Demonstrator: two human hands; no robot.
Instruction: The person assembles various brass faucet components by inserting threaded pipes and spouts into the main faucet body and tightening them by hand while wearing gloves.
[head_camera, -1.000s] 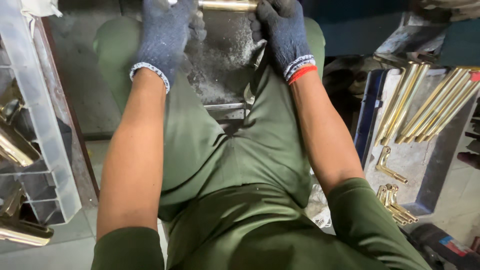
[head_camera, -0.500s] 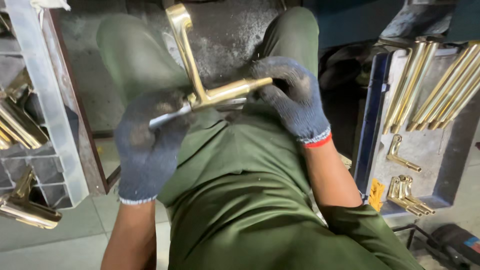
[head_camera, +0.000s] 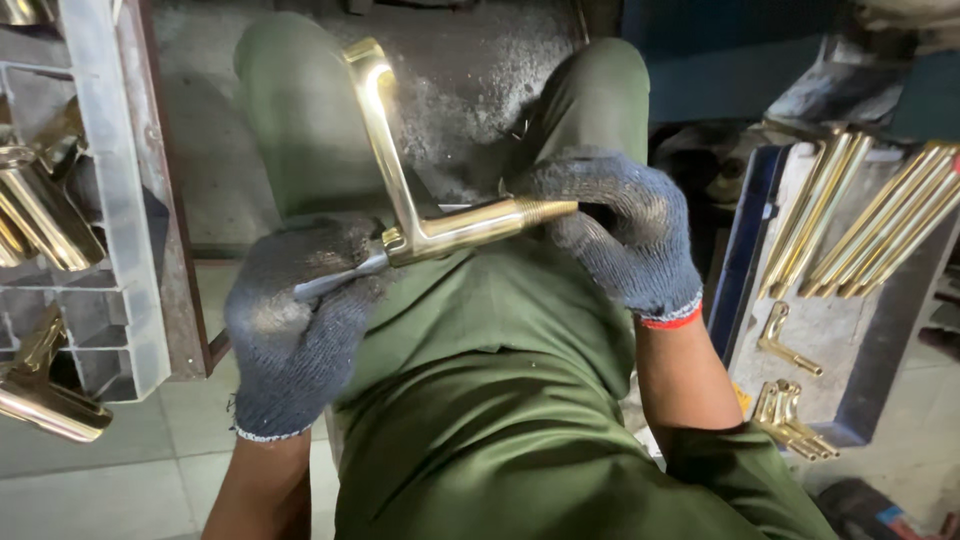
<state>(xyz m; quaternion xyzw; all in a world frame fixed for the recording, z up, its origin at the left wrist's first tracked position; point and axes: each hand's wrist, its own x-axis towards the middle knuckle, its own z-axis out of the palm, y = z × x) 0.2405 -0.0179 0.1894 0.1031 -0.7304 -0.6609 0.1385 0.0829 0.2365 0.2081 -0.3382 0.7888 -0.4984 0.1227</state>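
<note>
A polished brass L-shaped fitting (head_camera: 400, 190) is held over my lap, its long arm rising toward the top of the view and its short threaded arm pointing right. My right hand (head_camera: 615, 230), in a dark knit glove with a red cuff, grips the threaded end. My left hand (head_camera: 295, 320), in a matching glove, holds a thin grey metal tool (head_camera: 340, 277) whose tip touches the elbow of the fitting. I sit in green trousers and a green shirt.
At the left a white plastic crate (head_camera: 110, 200) holds several brass pieces. On the right a tray (head_camera: 860, 380) carries long brass rods (head_camera: 870, 225) and small brass fittings (head_camera: 790, 415). A dusty grey surface (head_camera: 470, 70) lies ahead between my knees.
Both hands drew back from the dusty surface ahead toward my lap, bringing the brass fitting with them. The left hand now holds the thin tool against its elbow.
</note>
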